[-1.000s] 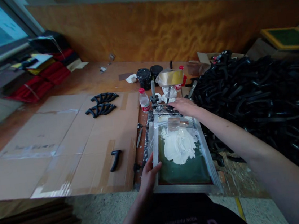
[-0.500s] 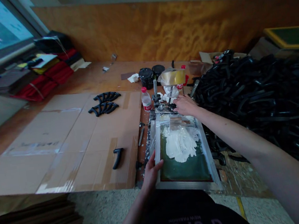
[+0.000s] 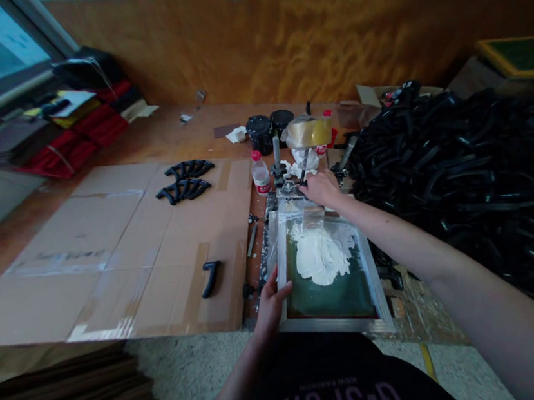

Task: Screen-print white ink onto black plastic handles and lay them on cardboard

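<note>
A silver-framed printing screen (image 3: 383,299) lies in front of me, its green mesh spread with thick white ink (image 3: 323,259). My left hand (image 3: 269,303) is closed around the left side of the frame, thumb on top. At the far end of the frame, a metal clamp (image 3: 289,187) holds it. My right hand (image 3: 322,188) reaches over the screen to this clamp, fingers bent around a dark knob that they mostly cover. Just in front of that hand, a translucent plate (image 3: 312,217) rests at the ink's upper edge.
Cardboard (image 3: 121,244) at left bears a single black curved handle (image 3: 211,278) and two rows of handles (image 3: 183,191). A big heap of black handles (image 3: 479,180) lies right. Behind the clamp stand a red-capped bottle (image 3: 260,175), black tubs (image 3: 259,134) and a tape roll (image 3: 310,132).
My right hand has shifted slightly left along the clamp and turned, covering more of the knob. My left hand stays on the frame. The whole view has tilted slightly.
</note>
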Available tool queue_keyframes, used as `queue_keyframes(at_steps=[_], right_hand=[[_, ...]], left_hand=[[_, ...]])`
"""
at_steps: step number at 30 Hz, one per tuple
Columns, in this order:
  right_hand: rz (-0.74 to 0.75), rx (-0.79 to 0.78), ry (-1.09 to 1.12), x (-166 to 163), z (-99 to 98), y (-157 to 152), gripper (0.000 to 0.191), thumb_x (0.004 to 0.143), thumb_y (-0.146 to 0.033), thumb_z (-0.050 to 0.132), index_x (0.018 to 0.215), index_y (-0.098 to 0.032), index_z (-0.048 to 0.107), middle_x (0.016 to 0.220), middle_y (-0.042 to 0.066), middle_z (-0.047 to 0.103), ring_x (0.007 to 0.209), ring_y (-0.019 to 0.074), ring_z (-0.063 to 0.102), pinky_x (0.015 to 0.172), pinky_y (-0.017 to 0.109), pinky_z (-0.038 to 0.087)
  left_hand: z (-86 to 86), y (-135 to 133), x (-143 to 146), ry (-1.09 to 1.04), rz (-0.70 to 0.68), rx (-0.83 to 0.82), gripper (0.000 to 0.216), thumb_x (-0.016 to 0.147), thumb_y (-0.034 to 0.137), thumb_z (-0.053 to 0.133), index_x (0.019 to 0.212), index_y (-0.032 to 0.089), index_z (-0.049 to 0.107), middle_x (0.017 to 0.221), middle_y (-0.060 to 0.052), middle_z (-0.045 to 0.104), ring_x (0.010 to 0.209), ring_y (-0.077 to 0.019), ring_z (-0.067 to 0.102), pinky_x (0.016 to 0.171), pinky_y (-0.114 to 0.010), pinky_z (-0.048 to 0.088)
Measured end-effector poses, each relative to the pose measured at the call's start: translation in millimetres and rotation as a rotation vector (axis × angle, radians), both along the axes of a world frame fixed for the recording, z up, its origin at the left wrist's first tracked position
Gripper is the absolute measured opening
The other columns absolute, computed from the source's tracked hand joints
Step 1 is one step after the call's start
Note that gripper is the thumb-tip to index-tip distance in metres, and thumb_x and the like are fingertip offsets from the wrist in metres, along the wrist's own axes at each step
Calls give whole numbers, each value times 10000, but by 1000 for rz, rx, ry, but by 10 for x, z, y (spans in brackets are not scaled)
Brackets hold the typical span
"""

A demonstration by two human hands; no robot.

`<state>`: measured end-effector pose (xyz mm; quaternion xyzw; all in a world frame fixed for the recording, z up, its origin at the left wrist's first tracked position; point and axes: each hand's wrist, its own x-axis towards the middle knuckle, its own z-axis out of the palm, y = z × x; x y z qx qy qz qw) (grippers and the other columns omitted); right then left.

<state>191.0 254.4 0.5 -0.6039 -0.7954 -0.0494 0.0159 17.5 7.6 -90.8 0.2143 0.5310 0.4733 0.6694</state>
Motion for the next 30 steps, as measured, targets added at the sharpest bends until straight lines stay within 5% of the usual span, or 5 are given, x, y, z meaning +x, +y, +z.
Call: queue_keyframes(at_steps=[9,15,20,24,30], right_hand=[[-248,-11,161,-127,-25,-40,402,873,-428,499,936,-84,696,946,207,700,900,301,635,809,383,419],[47,92,202,129,140,-376,459,961,-458,354,1007,-136,678,943,154,677,1013,294,516,863,401,367],[292,64,154,282,60,-875,422,874,-545,518,955,-161,674,963,120,646,999,283,488,833,378,373],[280,-93,108,297,-200,-1044,273,814,-409,653,959,-178,653,980,93,658,960,264,536,799,352,395],[257,-127,145,275,-408,-1156,127,848,-281,578,929,-200,632,1004,79,666,951,241,562,824,337,389]], left_hand=[[7,8,3,26,-8,-7,669,738,186,681,1377,213,487,1365,-48,555,1265,-268,512,1078,-381,398],[-74,-9,1,58,4,-8,638,755,212,674,1366,245,495,1415,-22,504,1309,-248,466,1093,-371,374],[-56,-7,-12,195,-46,79,619,748,234,681,1346,232,522,1421,-12,498,1356,-247,401,1135,-365,297],[-78,-1,-31,307,-75,114,599,752,251,678,1334,239,537,1415,0,504,1352,-248,407,1146,-364,266],[-162,9,-31,334,-86,120,594,746,254,675,1325,225,544,1404,-18,520,1343,-243,420,1133,-349,279]])
